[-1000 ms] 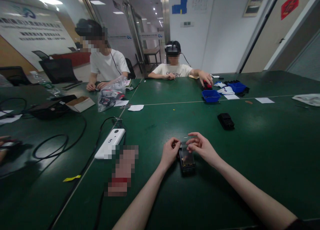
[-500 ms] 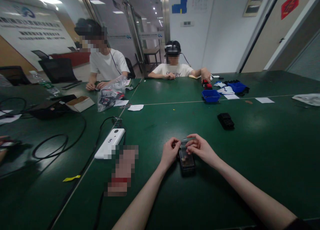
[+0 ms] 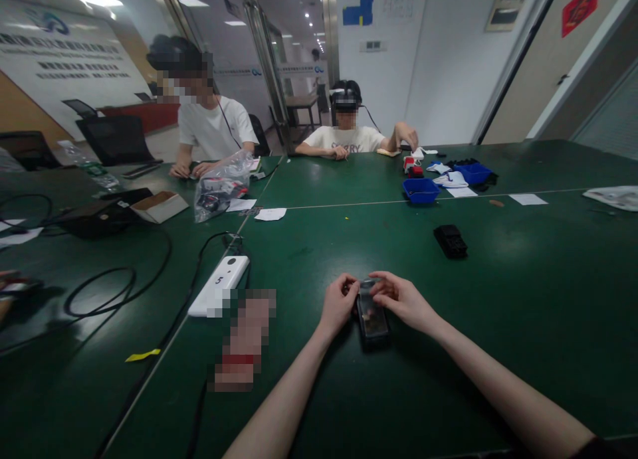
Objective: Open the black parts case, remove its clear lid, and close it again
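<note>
Head cam: 1 blk device (image 3: 373,318), far end btwn L hand (image 3: 339,305) & R hand (image 3: 406,301).

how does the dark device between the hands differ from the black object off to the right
The dark device has a flat, glossy top; the black object has a duller, uneven one. The device lies between the left hand and the right hand; the black object lies apart from both. Both lie on the green table.

The device (image 3: 373,321) lies on the table (image 3: 299,250) between left hand (image 3: 340,304) and right hand (image 3: 406,302).
</note>
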A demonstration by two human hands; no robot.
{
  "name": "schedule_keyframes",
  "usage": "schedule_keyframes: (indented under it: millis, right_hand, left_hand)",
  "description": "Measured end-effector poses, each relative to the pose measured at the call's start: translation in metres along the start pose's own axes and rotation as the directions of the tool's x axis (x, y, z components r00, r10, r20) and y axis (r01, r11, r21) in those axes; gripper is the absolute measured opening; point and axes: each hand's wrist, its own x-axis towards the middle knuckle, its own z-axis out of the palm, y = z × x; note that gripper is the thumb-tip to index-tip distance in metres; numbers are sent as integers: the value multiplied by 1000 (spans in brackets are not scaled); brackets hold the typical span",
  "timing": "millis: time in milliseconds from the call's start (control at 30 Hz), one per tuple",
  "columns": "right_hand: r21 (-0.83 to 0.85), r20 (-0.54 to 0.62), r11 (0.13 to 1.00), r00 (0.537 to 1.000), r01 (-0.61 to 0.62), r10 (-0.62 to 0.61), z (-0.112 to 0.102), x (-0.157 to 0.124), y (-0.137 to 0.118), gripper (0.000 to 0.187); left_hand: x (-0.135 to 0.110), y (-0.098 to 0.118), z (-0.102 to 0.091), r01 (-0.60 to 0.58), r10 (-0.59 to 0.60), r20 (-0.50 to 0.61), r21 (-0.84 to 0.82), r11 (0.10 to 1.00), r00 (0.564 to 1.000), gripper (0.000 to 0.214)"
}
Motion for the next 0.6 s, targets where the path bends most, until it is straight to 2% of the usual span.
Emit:
schedule_keyframes:
  millis: [167,267,367,467,600]
  right_hand:
    - [-278,-9,959,998,61,-67,-5,0,-2,35]
    - [-387,-19,915,991,113,-131,-6,0,0,31]
    - [-375,22,917,990,138,-140,-6,1,2,30]
    - [-318,61,942,994,109,-94,-6,1,4,33]
    - [-275,37,961,999,34,-25,-6,1,6,37]
  left_hand:
    - [1,-3,0,3,-2,25,-28,1000,1000,25]
    - [0,-3,-1,10,-9,31,-54,998,999,26]
    - [0,-2,-1,24,-21,30,-77,997,999,28]
    - [0,-3,-2,20,-17,38,-77,997,999,28]
    - [1,-6,-2,-52,51,22,34,998,998,22]
